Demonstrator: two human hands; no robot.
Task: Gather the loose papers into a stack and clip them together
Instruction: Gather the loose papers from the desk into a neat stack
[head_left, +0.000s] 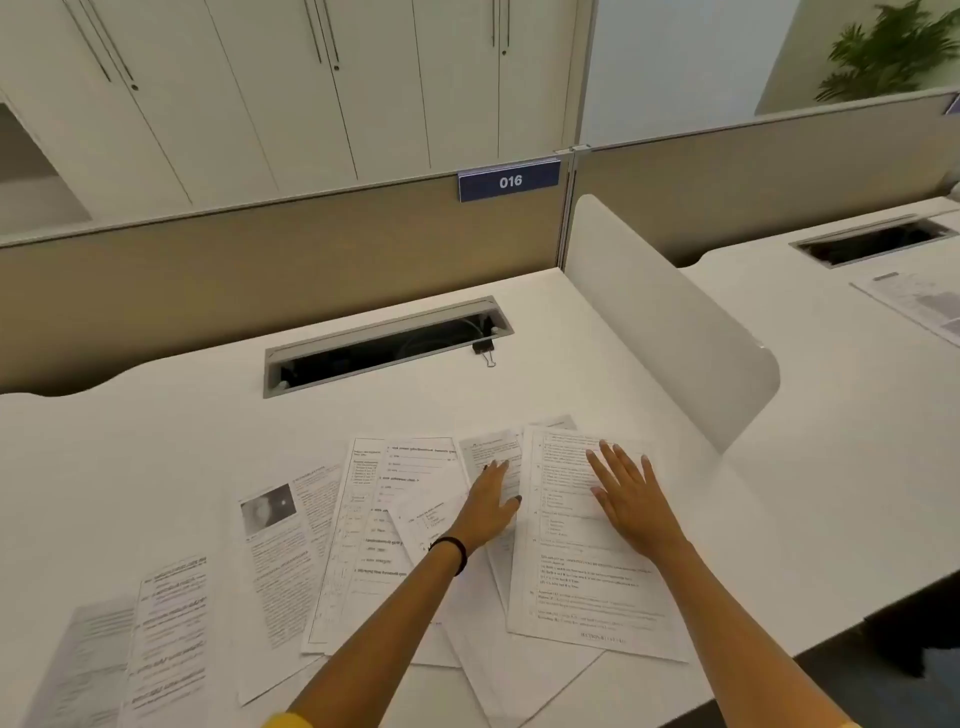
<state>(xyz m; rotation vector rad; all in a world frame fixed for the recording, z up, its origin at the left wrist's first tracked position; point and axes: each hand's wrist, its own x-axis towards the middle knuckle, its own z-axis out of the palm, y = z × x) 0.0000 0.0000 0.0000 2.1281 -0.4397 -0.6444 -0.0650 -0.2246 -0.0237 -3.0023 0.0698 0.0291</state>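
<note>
Both hands, left (491, 503) and right (631, 496), lie flat with straight fingers on the papers (363, 525), gripping nothing. A clip (484, 351) sits apart on the tabletop (156, 441).

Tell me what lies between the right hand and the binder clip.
In the head view, past the sheet under the right hand, only bare white desk reaches the binder clip.
</note>
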